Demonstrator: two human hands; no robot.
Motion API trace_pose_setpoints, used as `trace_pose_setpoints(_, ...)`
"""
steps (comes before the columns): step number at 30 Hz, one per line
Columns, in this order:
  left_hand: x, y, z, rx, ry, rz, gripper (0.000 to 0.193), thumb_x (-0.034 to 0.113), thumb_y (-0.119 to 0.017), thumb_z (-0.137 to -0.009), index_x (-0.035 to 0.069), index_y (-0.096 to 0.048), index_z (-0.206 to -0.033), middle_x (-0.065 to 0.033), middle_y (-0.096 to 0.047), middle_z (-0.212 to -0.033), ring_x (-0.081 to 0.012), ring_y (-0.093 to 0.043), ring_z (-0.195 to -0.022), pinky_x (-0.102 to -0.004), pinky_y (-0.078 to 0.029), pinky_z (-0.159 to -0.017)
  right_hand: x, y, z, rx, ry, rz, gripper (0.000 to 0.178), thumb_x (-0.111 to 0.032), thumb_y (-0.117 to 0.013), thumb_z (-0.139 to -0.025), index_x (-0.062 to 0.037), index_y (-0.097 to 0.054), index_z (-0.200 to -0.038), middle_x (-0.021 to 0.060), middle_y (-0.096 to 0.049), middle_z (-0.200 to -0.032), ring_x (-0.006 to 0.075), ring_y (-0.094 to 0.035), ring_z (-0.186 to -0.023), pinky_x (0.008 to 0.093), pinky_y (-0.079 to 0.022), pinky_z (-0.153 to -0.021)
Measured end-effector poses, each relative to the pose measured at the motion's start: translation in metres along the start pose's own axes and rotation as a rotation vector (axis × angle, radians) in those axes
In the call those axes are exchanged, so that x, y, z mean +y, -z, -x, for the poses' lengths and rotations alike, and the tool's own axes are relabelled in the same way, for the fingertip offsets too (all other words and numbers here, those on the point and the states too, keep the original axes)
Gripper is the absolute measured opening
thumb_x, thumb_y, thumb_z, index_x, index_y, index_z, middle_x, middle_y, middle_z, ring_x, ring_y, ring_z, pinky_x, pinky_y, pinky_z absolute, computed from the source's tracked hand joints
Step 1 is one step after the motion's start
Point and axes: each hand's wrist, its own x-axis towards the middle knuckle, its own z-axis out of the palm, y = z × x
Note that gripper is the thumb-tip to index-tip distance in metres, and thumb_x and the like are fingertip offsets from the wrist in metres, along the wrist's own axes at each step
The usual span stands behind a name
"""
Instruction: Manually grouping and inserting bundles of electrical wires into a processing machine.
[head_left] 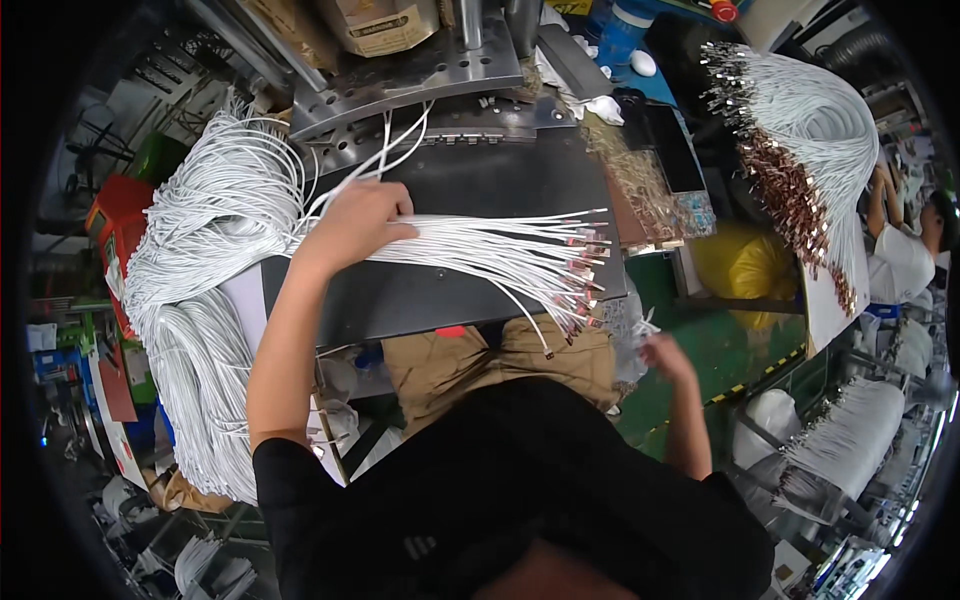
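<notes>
My left hand [362, 222] is closed around a bundle of white cables [470, 240] lying across the dark metal worktop [400, 305]. The bundle's ends fan out to the right and carry small metal terminals [588, 265]. A few loose white cables [385, 150] cross behind the hand, toward the machine. Low on the right, off the table's edge, my right hand [668, 358] is smeared by motion. Small white strips [645, 325] and a clear plastic bag [627, 345] are close to its fingers; whether it grips any of them is unclear.
A steel machine base [415, 85] stands at the worktop's far side. Large heaps of white cables [215, 200] lie at the left. On the right, another cable bundle [820, 120] with copper-coloured terminals rests on a stand, near a yellow bag [745, 262]. A person [895, 260] is at the far right.
</notes>
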Motion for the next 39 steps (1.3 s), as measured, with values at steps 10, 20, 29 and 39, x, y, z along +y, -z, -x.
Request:
trace_pose_setpoints(10, 0.03, -0.034, -0.004, 0.16, -0.067, 0.379, 0.02, 0.024, -0.057, -0.101, 0.004, -0.057, -0.104, -0.017, -0.06, -0.08, -0.0261, -0.06, -0.07, -0.0373, -0.048, -0.067, -0.265, -0.109, 0.037, 0.763, 1.055, 0.334, 0.024, -0.017, -0.067, -0.094, -0.0012, -0.065, -0.112, 0.0157, -0.065, -0.107, 0.0247, -0.064, -0.098, 0.0337, -0.05, -0.082)
trace_pose_setpoints(20, -0.003, -0.07, -0.023, 0.214, -0.12, 0.157, 0.038, 0.036, -0.073, -0.081, 0.005, -0.069, -0.103, -0.0154, -0.071, -0.092, -0.038, -0.067, -0.092, -0.0462, -0.053, -0.078, -0.391, -0.137, 0.01, 0.117, 1.054, 1.058, 0.021, -0.015, -0.056, -0.098, -0.0035, -0.067, -0.113, 0.0225, -0.067, -0.084, 0.0422, -0.064, -0.077, 0.0458, -0.049, -0.069)
trace_pose_setpoints(29, -0.017, -0.043, -0.003, 0.437, -0.137, 0.315, 0.039, 0.043, -0.068, -0.086, 0.004, -0.071, -0.088, -0.0165, -0.072, -0.086, -0.0369, -0.068, -0.089, -0.0472, -0.053, -0.075, -0.405, -0.202, -0.016, -0.097, 0.775, 0.852, 0.027, -0.008, -0.056, -0.096, -0.0016, -0.061, -0.122, 0.0236, -0.066, -0.096, 0.0432, -0.064, -0.087, 0.0468, -0.05, -0.074)
trace_pose_setpoints(39, 0.038, -0.022, 0.001, 0.439, -0.047, 0.117, 0.04, 0.038, -0.054, -0.098, 0.003, -0.072, -0.088, -0.0177, -0.072, -0.081, -0.035, -0.07, -0.073, -0.0454, -0.053, -0.063, -0.392, -0.166, -0.004, 0.163, 1.073, 1.13, 0.028, -0.005, -0.056, -0.091, -0.002, -0.06, -0.119, 0.0216, -0.065, -0.111, 0.0411, -0.061, -0.102, 0.0456, -0.048, -0.086)
